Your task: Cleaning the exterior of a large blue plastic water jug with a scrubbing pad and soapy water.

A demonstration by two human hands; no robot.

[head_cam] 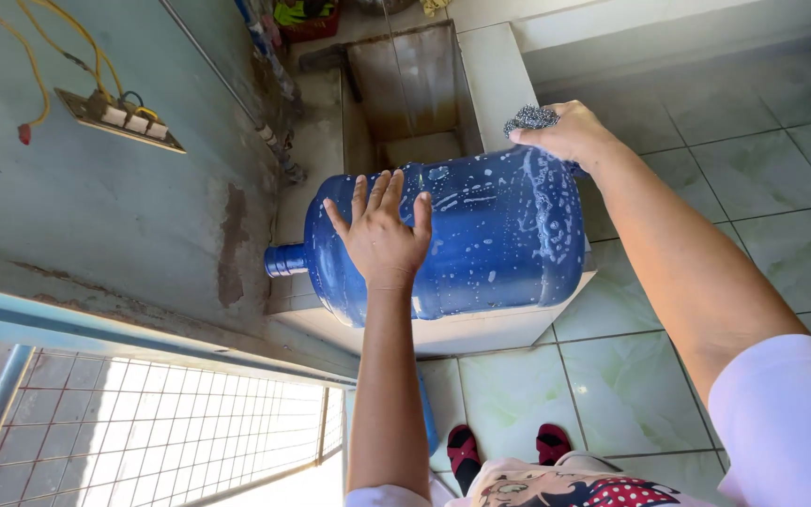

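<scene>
A big blue water jug point(481, 235) lies on its side across the white tiled rim of a wash basin point(481, 333), its short neck point(285, 260) pointing away to the left of the left fingers. The left hand point(382, 235) is pressed flat on the jug's rounded shoulder, fingers spread apart and palm down, steadying it rather than gripping it. The right hand point(570, 131) sits at the jug's flat bottom end, fingers curled tight around a grey steel scouring pad point(529, 118) that pokes out just past the fingertips and touches the edge of the jug.

As for progress, I'd judge the scrubbing is well under way but not finished. White soap streaks and scattered suds run over the part of the wall between the two hands and down the bottom end, so that stretch has been soaped. Under and beyond the left fingers, toward the neck, the plastic looks mostly bare of foam. No rinse water shows, so the suds are yet to be washed off.

The jug is smooth, see-through blue plastic, a fat cylinder that rounds off into the narrow neck. The pad is a coarse, springy tangle of wire. Beyond the right fingertips the basin's hollow point(410, 94) is rough, stained concrete. Left of the left fingers a patchy grey wall point(124, 225) carries a power strip point(119, 117) with yellow cords. Below the wrists lie glossy pale green floor tiles point(612, 376).
</scene>
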